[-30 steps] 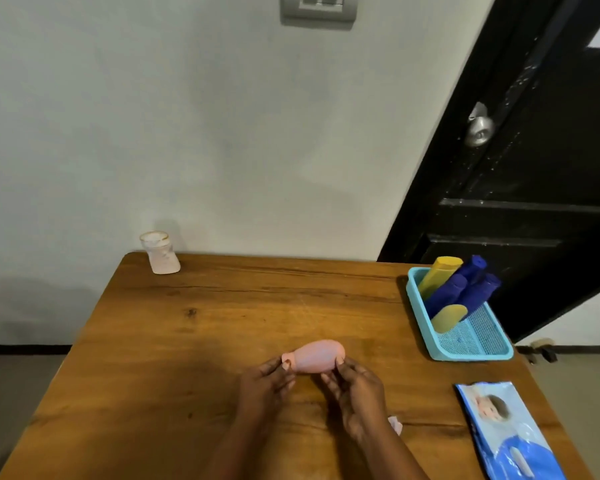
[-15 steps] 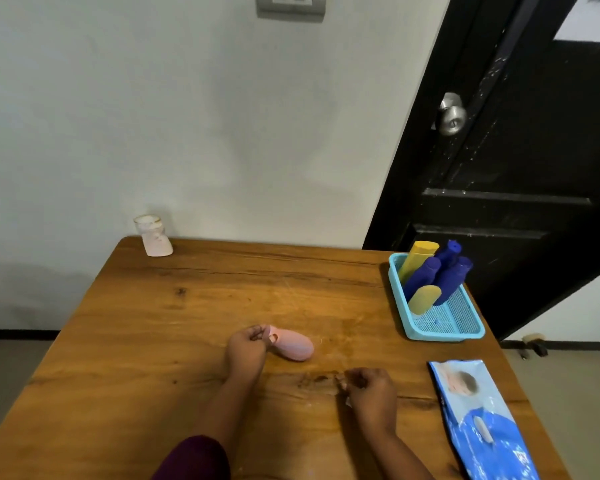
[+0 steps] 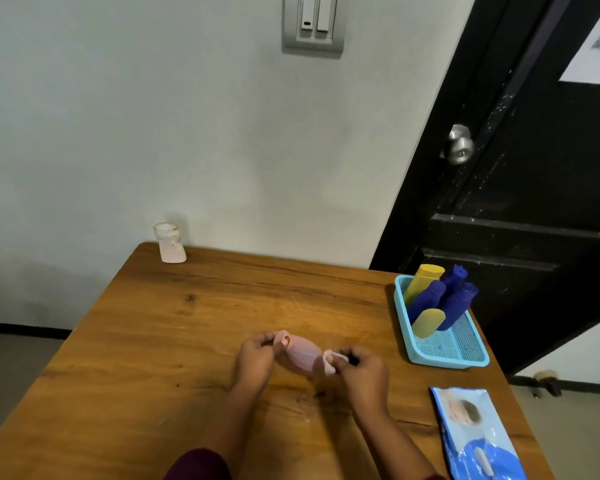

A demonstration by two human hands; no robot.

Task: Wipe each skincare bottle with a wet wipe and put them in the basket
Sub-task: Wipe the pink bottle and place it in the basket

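Note:
A pink skincare bottle point(image 3: 300, 356) lies on its side near the middle of the wooden table point(image 3: 153, 341). My left hand point(image 3: 255, 362) grips its cap end. My right hand point(image 3: 362, 374) pinches a small white wet wipe point(image 3: 329, 362) against the bottle's other end. At the right edge of the table sits a turquoise basket point(image 3: 447, 351) with yellow and blue bottles point(image 3: 437, 299) leaning in it.
A blue wet-wipe pack point(image 3: 478, 434) lies at the front right of the table. A pale pink bottle point(image 3: 170, 244) stands at the far left corner by the wall. A black door point(image 3: 520, 168) is behind the basket.
My right hand has come back from the table to the bottle with the wipe. The left hand still holds the bottle's cap end. The camera view has shifted.

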